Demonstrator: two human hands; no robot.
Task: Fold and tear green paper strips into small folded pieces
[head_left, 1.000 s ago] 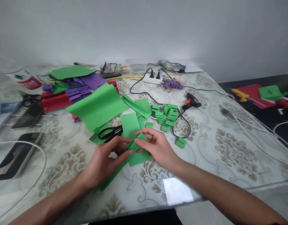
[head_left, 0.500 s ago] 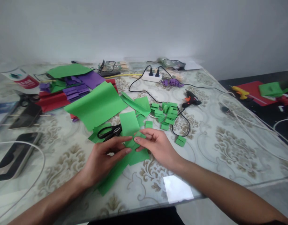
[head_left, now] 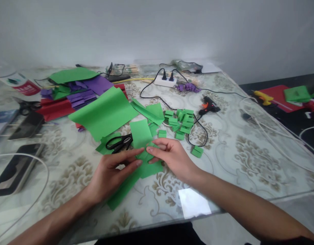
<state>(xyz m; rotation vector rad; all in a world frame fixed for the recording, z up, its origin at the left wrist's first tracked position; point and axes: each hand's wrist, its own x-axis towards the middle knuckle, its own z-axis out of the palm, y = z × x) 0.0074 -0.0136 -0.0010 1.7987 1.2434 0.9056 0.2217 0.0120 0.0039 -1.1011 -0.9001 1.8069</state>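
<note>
Both of my hands meet over a long green paper strip (head_left: 126, 187) near the front of the patterned table (head_left: 236, 160). My left hand (head_left: 111, 175) pinches the strip from the left, and my right hand (head_left: 172, 158) pinches its folded end from the right. Black scissors (head_left: 118, 143) lie just beyond my left fingers on green offcuts. A square green sheet (head_left: 140, 132) sits behind my fingertips. Several small folded green pieces (head_left: 182, 122) are piled further back on the right.
A large green sheet (head_left: 103, 114) and purple and red paper (head_left: 80, 97) lie back left. A black glue gun (head_left: 208, 107) and power strip (head_left: 167, 81) with cables sit behind. Phones (head_left: 14, 170) rest at the left. A dark side table (head_left: 295, 112) stands on the right.
The strip's near end has swung out from under my left wrist and shows more. My hands have kept their pinch on it and shifted slightly up in the view.
</note>
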